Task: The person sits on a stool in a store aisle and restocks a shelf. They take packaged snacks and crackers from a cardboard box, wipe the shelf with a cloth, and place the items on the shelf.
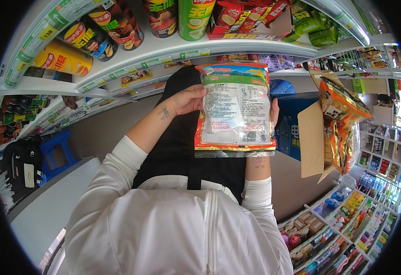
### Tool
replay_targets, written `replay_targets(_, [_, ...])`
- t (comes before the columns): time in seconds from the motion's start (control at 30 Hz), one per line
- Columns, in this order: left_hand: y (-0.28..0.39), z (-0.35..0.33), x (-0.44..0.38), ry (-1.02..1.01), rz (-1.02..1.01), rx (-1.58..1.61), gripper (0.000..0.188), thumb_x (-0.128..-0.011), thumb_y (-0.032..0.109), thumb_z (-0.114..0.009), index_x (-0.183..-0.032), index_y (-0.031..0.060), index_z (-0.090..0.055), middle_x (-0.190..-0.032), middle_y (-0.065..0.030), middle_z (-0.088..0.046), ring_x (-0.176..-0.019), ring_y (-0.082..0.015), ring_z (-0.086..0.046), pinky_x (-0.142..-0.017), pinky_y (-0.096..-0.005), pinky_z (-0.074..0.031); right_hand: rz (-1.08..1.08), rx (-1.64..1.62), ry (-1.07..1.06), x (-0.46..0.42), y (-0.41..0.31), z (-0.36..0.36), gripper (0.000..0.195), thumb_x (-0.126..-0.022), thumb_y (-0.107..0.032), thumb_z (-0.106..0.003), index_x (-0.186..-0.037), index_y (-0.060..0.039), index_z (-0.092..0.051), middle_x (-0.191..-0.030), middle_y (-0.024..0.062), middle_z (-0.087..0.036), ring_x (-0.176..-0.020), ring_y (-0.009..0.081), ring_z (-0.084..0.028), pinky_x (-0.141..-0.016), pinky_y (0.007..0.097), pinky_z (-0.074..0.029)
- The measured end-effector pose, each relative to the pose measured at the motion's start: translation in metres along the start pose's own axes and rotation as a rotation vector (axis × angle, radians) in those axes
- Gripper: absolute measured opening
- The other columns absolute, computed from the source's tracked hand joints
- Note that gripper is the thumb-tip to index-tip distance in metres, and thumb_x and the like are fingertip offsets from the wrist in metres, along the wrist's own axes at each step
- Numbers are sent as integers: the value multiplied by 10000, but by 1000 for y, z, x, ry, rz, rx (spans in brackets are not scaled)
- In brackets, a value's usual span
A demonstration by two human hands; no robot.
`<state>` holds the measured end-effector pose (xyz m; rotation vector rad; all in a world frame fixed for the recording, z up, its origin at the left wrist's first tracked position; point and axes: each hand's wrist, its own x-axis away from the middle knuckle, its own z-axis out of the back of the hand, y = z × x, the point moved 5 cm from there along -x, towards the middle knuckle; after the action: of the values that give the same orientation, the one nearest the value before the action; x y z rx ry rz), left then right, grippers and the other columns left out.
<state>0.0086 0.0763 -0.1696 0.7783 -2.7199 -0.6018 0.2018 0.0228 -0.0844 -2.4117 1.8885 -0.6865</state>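
Between both hands I hold a red, green and white plastic snack bag (236,110), its printed back turned up towards me. My left hand (190,99) grips the bag's left edge, the thumb resting near its face. Along the right edge lies my right hand (274,111), mostly hidden behind the bag with only part of it showing. The bag is held over my black trousers, just in front of a shop shelf. On that shelf (166,46) stand several Lay's chip canisters, among them a green one (195,19).
At right, an open cardboard box (311,137) holds orange snack bags (341,113) above a blue carton (288,120). Red snack packets (248,17) sit in a display box on the shelf. A blue plastic stool (57,153) and black backpack (23,168) are at left. Stocked shelves (344,230) fill the lower right.
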Motion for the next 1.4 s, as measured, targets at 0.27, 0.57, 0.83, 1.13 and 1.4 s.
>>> replay_targets(0.27, [-4,-24,8,257,30,1,571,-933,424,-520,-1367,59,-451,-1373,-110,-507,-1276,-271,-459,-1081,-429,-324,51,194,113,12,14,-11,568,-925,-460,-484,-1283,-20,-510,-1211,170,-590,-1089,324,-575,-940,446,-470])
replay_targets(0.57, [-63,-105,10,-315,325,-231,539,-977,380,-445,-1283,-64,-464,-1221,-279,-573,-1059,-326,-627,-924,-383,-512,-52,358,-219,-10,24,14,708,-837,-376,-679,-1384,-39,-378,-1291,164,-542,-1137,305,-570,-948,412,-481])
replay_targets(0.83, [52,-97,41,547,110,-430,452,-978,418,-460,-1222,50,-558,-1135,-77,-637,-967,-152,-631,-854,-336,-511,134,305,13,-10,16,2,378,-918,-164,-599,-1261,-41,-499,-1183,103,-614,-1069,195,-609,-915,356,-497])
replay_targets(1.13, [92,-188,31,373,72,-1264,433,-857,219,-713,-1198,-2,-566,-974,-51,-674,-816,-79,-604,-714,-237,-488,61,145,-45,-6,15,-6,433,-977,-326,-506,-1291,-30,-474,-1240,99,-585,-1117,206,-583,-963,372,-461])
replay_targets(1.4, [166,-346,33,362,72,-1512,462,-814,285,-750,-1139,-11,-607,-996,-65,-685,-856,-80,-629,-775,-246,-512,12,-60,-202,4,-2,-27,886,-891,-711,-311,-1473,-46,-260,-1505,132,-330,-1393,293,-296,-1136,445,-219])
